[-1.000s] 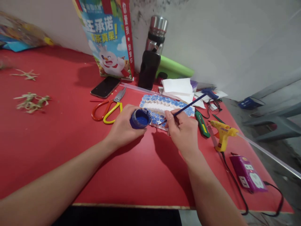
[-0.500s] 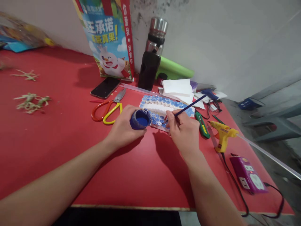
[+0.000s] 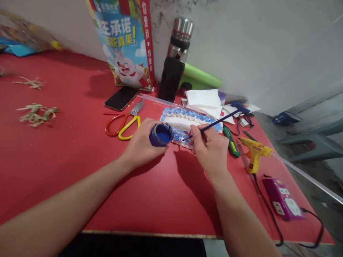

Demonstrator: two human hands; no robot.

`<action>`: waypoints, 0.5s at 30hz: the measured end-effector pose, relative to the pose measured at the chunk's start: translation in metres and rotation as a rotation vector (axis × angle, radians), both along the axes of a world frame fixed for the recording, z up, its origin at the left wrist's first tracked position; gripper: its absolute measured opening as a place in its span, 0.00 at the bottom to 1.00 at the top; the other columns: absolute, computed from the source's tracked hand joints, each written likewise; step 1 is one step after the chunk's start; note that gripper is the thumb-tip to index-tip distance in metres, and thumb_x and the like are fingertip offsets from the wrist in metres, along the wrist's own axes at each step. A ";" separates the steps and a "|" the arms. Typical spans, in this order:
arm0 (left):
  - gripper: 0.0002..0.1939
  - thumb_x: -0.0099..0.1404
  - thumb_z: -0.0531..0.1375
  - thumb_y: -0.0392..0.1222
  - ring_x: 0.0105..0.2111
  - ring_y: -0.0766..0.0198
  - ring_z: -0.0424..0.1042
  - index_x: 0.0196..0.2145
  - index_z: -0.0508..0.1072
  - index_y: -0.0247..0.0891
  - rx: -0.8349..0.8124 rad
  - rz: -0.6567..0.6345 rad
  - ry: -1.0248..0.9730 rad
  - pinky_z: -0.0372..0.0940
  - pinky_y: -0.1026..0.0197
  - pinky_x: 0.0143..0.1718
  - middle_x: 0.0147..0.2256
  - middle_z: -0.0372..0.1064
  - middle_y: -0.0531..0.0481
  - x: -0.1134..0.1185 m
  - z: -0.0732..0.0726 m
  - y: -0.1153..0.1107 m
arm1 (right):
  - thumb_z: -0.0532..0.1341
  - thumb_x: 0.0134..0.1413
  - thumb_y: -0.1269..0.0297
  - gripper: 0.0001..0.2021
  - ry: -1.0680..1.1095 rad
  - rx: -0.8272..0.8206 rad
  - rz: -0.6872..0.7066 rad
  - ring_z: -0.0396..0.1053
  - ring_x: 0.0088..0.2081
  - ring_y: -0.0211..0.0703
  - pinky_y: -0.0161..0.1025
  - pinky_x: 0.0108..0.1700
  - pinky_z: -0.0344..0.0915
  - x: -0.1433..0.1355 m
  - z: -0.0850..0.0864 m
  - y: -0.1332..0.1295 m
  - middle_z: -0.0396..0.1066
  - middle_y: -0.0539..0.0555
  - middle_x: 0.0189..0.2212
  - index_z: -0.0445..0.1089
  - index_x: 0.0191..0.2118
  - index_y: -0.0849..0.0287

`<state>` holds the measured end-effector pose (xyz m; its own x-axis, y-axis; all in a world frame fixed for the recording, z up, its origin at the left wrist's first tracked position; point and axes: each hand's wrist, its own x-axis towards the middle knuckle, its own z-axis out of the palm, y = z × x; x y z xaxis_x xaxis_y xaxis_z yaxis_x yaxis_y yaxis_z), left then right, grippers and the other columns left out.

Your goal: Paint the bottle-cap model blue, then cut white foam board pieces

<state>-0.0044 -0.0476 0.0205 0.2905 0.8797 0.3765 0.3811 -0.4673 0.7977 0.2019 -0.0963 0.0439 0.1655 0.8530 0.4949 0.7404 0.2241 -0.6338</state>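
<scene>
My left hand [image 3: 143, 144] is wrapped round a small open jar of blue paint [image 3: 161, 135], its mouth tilted up toward me. In my right hand [image 3: 209, 146] a thin dark blue paintbrush [image 3: 219, 121] is pinched, its tip pointing down and left. The tip is at a white piece [image 3: 177, 122] covered with rows of small blue and white round shapes. That piece lies on the red table just beyond both hands, and the jar and my right fingers hide part of it.
Scissors [image 3: 125, 126] and a phone [image 3: 121, 98] lie left of the jar. Behind stand a printed bag [image 3: 125, 46] and a dark bottle [image 3: 171, 78]. At right are a green cutter [image 3: 230, 142], a yellow glue gun [image 3: 254, 151] and a purple power box [image 3: 282, 200] with cables.
The view has shifted slightly. The brush tip has moved a little left over the round shapes, and the brush leans slightly flatter. Both hands keep their holds.
</scene>
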 end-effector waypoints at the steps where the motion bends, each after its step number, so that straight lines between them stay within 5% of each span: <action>1: 0.20 0.52 0.69 0.36 0.46 0.52 0.73 0.43 0.72 0.41 -0.004 0.001 0.003 0.70 0.48 0.49 0.44 0.72 0.46 0.000 0.000 0.000 | 0.58 0.72 0.51 0.17 0.004 0.001 0.003 0.66 0.19 0.35 0.34 0.26 0.61 0.000 0.000 0.000 0.71 0.48 0.21 0.71 0.36 0.58; 15: 0.19 0.53 0.68 0.36 0.45 0.53 0.73 0.42 0.72 0.40 -0.010 0.007 0.000 0.69 0.49 0.49 0.43 0.72 0.46 0.001 0.001 -0.001 | 0.58 0.73 0.49 0.18 -0.010 0.001 0.022 0.66 0.19 0.35 0.34 0.27 0.61 0.001 0.000 0.000 0.71 0.48 0.21 0.71 0.37 0.58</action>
